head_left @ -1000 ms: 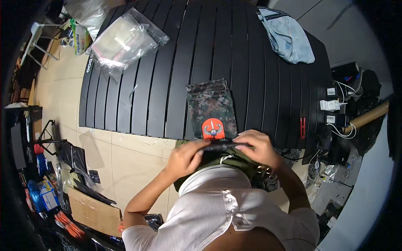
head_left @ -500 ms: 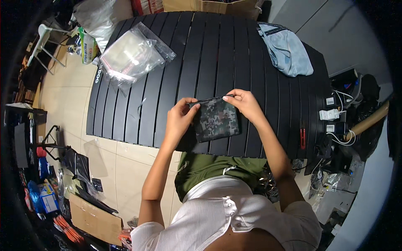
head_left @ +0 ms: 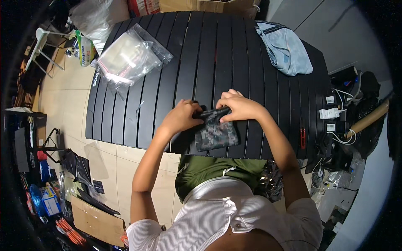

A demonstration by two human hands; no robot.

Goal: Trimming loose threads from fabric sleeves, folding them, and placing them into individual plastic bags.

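Head cam, L one of a pair, wide fisheye, worn on person's head. Looks steeply down & fwd, upright, unmirrored. Shirt [head_left: 192, 226] nearest, at btm edge; hands [head_left: 181, 119] approx ctr, mid-dist; desk [head_left: 207, 54] beyond, twd top; floor [head_left: 63, 102] at L. Edges bow near dark rim.

Furniture: one black table [head_left: 167, 85] with a slatted top occupies the centre. A pale chair [head_left: 39, 44] stands beyond its left side. Floor: cream tiles [head_left: 63, 100] with thin joints. Wall: a plain grey wall [head_left: 331, 37] rises at the upper right (a thin, dark seam crosses it). Background: an open cardboard box [head_left: 209, 6] sits past the table's far edge. Light: bright, producing a soft sheen on the left-hand slats.
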